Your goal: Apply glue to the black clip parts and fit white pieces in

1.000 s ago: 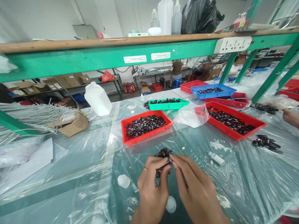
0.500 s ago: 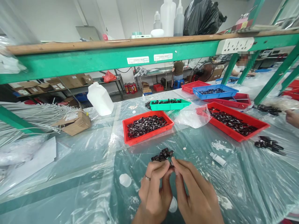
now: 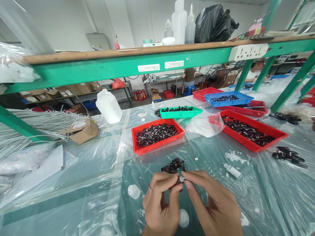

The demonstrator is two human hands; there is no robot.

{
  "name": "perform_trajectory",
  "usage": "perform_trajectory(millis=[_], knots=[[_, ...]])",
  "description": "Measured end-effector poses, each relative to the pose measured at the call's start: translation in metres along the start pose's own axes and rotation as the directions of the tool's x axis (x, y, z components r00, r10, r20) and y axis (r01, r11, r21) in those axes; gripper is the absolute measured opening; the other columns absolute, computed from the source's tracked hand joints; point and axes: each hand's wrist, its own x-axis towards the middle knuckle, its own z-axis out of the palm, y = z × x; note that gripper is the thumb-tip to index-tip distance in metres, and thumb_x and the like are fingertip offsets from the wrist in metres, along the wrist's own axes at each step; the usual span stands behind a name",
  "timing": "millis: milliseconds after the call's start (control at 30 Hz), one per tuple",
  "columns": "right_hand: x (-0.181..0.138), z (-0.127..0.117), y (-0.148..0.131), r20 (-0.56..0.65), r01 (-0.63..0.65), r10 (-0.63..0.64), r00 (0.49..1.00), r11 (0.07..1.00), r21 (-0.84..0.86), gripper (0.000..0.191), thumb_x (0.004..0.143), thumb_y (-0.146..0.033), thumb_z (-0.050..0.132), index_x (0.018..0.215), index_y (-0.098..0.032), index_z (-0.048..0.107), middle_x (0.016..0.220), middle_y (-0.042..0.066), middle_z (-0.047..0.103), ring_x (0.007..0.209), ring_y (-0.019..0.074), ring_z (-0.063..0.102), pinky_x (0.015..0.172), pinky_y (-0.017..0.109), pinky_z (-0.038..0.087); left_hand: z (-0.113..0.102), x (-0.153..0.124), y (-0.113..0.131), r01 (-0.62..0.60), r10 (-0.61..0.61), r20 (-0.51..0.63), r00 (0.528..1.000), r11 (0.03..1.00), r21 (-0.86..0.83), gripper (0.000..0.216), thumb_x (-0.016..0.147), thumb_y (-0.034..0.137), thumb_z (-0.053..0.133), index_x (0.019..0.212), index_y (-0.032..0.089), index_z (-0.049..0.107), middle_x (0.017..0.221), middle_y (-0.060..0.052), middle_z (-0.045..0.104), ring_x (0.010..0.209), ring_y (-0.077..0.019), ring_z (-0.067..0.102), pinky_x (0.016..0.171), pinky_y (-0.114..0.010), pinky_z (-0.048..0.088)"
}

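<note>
Thumb and fingers of my left hand (image 3: 161,200) pinch a small part with a pale round face (image 3: 182,179), low over the plastic-covered table. The fingertips of my right hand (image 3: 214,200) close on the same part from the other side. Much of it is hidden by the fingers, so its kind is unclear. Just beyond my fingertips lies a small pile of black parts (image 3: 173,166). A translucent round cap (image 3: 134,191) rests left of my left hand, and a pale disc (image 3: 183,218) shows between my wrists.
Red trays (image 3: 158,149) (image 3: 256,149) and a green tray (image 3: 180,113) hold many black parts. A small white bottle (image 3: 232,170) lies by white bits (image 3: 236,156) at right. A white jug (image 3: 109,106) stands behind. A green shelf beam (image 3: 103,68) crosses overhead.
My fingertips have spread slightly and my right hand has shifted a little right, so the pale round face now shows between them. The view has tilted slightly.
</note>
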Motion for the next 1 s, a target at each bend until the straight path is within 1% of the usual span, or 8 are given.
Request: perform_trajectory(millis=[67, 200, 333, 433, 567, 667, 833, 1000], knots=[[-0.001, -0.002, 0.001, 0.002, 0.089, -0.089, 0.996, 0.99, -0.112, 0.028, 0.096, -0.006, 0.059, 0.119, -0.02, 0.069, 0.1, 0.005, 0.075, 0.087, 0.0128, 0.073, 0.075, 0.02, 0.06, -0.001, -0.001, 0.0, -0.005, 0.005, 0.011, 1.0, 1.0, 0.007, 0.024, 0.091, -0.004, 0.061, 0.108, 0.012, 0.067, 0.09, -0.004, 0.067, 0.079, -0.014, 0.069, 0.067, -0.025, 0.061], [0.004, -0.013, 0.0, 0.054, 0.268, -0.264, 0.963, 0.916, -0.297, 0.03, 0.095, 0.0, 0.058, 0.12, -0.012, 0.069, 0.099, 0.007, 0.075, 0.089, 0.0135, 0.072, 0.079, 0.022, 0.06, -0.001, 0.0, -0.003, -0.061, 0.061, 0.022, 0.998, 0.997, 0.042, 0.026, 0.09, -0.007, 0.062, 0.109, 0.01, 0.068, 0.093, -0.005, 0.068, 0.083, -0.0141, 0.069, 0.07, -0.026, 0.061], [0.009, -0.02, 0.0, 0.201, 0.316, -0.26, 0.944, 0.888, -0.335, 0.029, 0.101, -0.004, 0.05, 0.125, -0.005, 0.067, 0.11, 0.014, 0.073, 0.104, 0.0163, 0.07, 0.086, 0.024, 0.06, 0.0, 0.001, -0.007, -0.15, 0.148, 0.024, 0.989, 0.984, 0.091, 0.03, 0.087, -0.011, 0.063, 0.11, 0.007, 0.069, 0.098, -0.006, 0.07, 0.086, -0.0143, 0.069, 0.074, -0.025, 0.06], [0.008, -0.018, 0.001, 0.195, 0.321, -0.266, 0.944, 0.875, -0.362, 0.031, 0.102, -0.005, 0.048, 0.126, -0.004, 0.066, 0.112, 0.016, 0.072, 0.11, 0.0176, 0.069, 0.089, 0.025, 0.06, 0.002, 0.001, -0.007, -0.185, 0.183, 0.022, 0.983, 0.975, 0.122, 0.032, 0.085, -0.014, 0.063, 0.11, 0.005, 0.07, 0.099, -0.008, 0.07, 0.087, -0.0151, 0.069, 0.073, -0.025, 0.06], [0.006, -0.009, 0.002, 0.093, 0.231, -0.212, 0.973, 0.915, -0.331, 0.027, 0.099, -0.003, 0.054, 0.119, -0.01, 0.07, 0.104, 0.01, 0.073, 0.098, 0.0116, 0.072, 0.089, 0.017, 0.057, 0.003, 0.002, -0.004, -0.189, 0.19, 0.007, 0.982, 0.969, 0.16, 0.026, 0.087, -0.012, 0.064, 0.106, 0.004, 0.07, 0.096, -0.008, 0.07, 0.085, -0.0148, 0.069, 0.072, -0.024, 0.059], [0.005, -0.003, 0.001, 0.056, 0.15, -0.14, 0.989, 0.955, -0.255, 0.028, 0.099, -0.007, 0.053, 0.121, -0.012, 0.069, 0.106, 0.009, 0.072, 0.098, 0.0098, 0.072, 0.088, 0.013, 0.057, 0.004, 0.003, -0.002, -0.177, 0.183, -0.016, 0.983, 0.965, 0.192, 0.023, 0.089, -0.01, 0.064, 0.105, 0.005, 0.071, 0.094, -0.007, 0.07, 0.084, -0.0142, 0.069, 0.071, -0.023, 0.059], [-0.007, 0.007, -0.003, 0.058, 0.124, -0.113, 0.992, 0.966, -0.227, 0.034, 0.098, -0.005, 0.05, 0.129, -0.013, 0.062, 0.113, 0.011, 0.069, 0.107, 0.0122, 0.07, 0.091, 0.016, 0.058, 0.003, 0.003, 0.001, -0.181, 0.196, -0.043, 0.98, 0.954, 0.237, 0.024, 0.087, -0.01, 0.064, 0.104, 0.005, 0.071, 0.094, -0.007, 0.069, 0.085, -0.0131, 0.07, 0.073, -0.021, 0.059], [-0.02, 0.015, -0.011, -0.027, -0.049, 0.044, 0.999, 0.971, -0.233, 0.033, 0.1, -0.011, 0.053, 0.128, -0.022, 0.063, 0.118, 0.005, 0.069, 0.109, 0.011, 0.069, 0.095, 0.017, 0.054, -0.002, 0.002, 0.003, -0.199, 0.22, -0.059, 0.974, 0.946, 0.255, 0.026, 0.085, -0.012, 0.065, 0.104, 0.006, 0.071, 0.098, -0.005, 0.071, 0.087, -0.0111, 0.072, 0.079, -0.017, 0.06]])
